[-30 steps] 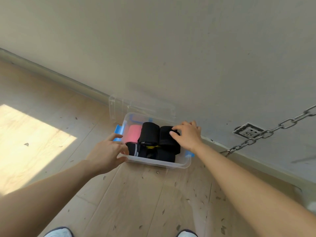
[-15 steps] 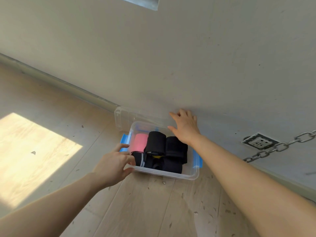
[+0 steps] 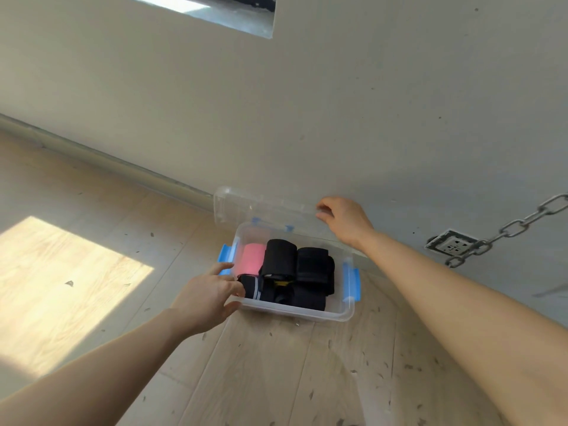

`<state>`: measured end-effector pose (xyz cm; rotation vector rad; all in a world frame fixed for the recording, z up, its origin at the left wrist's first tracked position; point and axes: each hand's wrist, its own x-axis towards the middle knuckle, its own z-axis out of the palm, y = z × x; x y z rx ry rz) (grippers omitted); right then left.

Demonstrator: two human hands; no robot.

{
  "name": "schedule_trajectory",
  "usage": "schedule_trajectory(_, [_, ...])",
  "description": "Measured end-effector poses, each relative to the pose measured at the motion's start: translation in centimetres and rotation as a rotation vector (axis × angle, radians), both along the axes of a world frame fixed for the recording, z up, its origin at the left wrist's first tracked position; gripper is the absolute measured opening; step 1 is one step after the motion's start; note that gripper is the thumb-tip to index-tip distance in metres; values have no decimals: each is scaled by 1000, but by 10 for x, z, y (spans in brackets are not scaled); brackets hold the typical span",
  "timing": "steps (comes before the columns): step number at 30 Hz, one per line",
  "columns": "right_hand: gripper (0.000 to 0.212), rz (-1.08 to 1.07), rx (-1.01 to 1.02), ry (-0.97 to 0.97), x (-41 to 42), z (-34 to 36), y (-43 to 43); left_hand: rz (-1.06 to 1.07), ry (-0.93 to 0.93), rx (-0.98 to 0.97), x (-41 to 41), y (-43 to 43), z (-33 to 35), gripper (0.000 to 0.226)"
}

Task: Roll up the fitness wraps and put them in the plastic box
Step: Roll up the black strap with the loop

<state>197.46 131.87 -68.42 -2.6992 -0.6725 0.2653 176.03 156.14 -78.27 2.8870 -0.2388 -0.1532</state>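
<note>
A pale wall point(image 3: 338, 103) fills the upper part of the view, and a light wooden floor point(image 3: 107, 210) lies below it, with a bright patch of sun point(image 3: 61, 287) at 9 o'clock.

The plastic box point(image 3: 295, 313) stands on the floor against the wall, a little below the middle of the view. Its clear lid point(image 3: 264, 207) is up at 12 o'clock of the box and leans on the wall.

The right hand point(image 3: 345, 221) is at 1 o'clock of the box, and its fingers are curled on the top right corner of the lid. The left hand point(image 3: 209, 296) is at 8 o'clock of the box and holds the near left corner, thumb on the front wall and fingers at the rim.

The fitness wraps are all rolled and inside the box. A pink roll point(image 3: 253, 258) lies at 10 o'clock, touching a black roll point(image 3: 280, 258) in the middle, and a second black roll point(image 3: 313, 265) lies at 2 o'clock. A black wrap with a white stripe point(image 3: 250, 285) lies at 7 o'clock.

A metal chain point(image 3: 516, 226) hangs at 3 o'clock of the view, in front of a wall socket point(image 3: 450, 244). Blue latches point(image 3: 353, 282) sit on both short ends of the box.
</note>
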Motion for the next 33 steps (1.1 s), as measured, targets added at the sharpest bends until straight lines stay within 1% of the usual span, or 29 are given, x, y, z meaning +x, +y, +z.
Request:
schedule_trajectory(2, [23,9,31,-43,-9,15,-13,-27,-94,-14,1,1,12,22])
schedule_trajectory(4, [22,27,36,-66,-24,24,-26,-12,-335,-17,2,1,30,26])
schedule_trajectory(6, [23,41,12,-65,-42,27,-39,13,-585,-4,5,-2,54,23])
schedule_trajectory(7, [26,42,-5,-54,-50,26,-45,13,-672,-2,8,-4,63,22])
schedule_trajectory(8, [32,42,-22,-35,-59,25,-51,16,-713,-5,12,-7,70,21])
schedule_trajectory(9, [39,42,-36,-13,-66,23,-55,29,-714,-8,16,-11,75,20])
schedule_trajectory(10, [44,47,-54,5,-72,21,-58,59,-684,-13,18,-15,77,21])
schedule_trajectory(11, [44,64,-76,14,-77,18,-61,90,-645,-18,20,-18,78,23])
schedule_trajectory(13, [37,110,-121,13,-86,11,-64,116,-574,-4,18,-24,77,29])
schedule_trajectory(15, [32,123,-128,29,-95,4,-67,89,-506,44,14,-27,74,34])
schedule_trajectory(17, [27,116,-89,77,-103,-5,-72,40,-366,66,12,-26,70,37])
schedule_trajectory(19, [22,104,-71,139,-111,-15,-76,3,-186,82,12,-25,64,38])
schedule_trajectory(21, [21,95,-66,216,-119,-28,-77,-20,-64,79,11,-27,61,39])
schedule_trajectory(23, [19,105,-66,292,-125,-41,-75,-53,35,80,12,-28,55,49])
schedule_trajectory(25, [18,132,-84,308,-130,-49,-72,-72,133,96,10,-27,49,61])
schedule_trajectory(27, [15,135,-77,265,-130,-54,-72,-92,224,131,9,-25,40,65])
schedule_trajectory(28, [14,121,-61,247,-130,-55,-72,-103,249,154,7,-24,35,66])
schedule_trajectory(30, [19,43,45,243,-128,-54,-74,-108,251,190,5,-24,27,65])
schedule_trajectory(31, [23,-30,123,247,-127,-53,-75,-103,243,193,5,-25,25,64])
schedule_trajectory(33, [30,-206,252,186,-121,-52,-80,-94,237,169,9,-30,25,60])
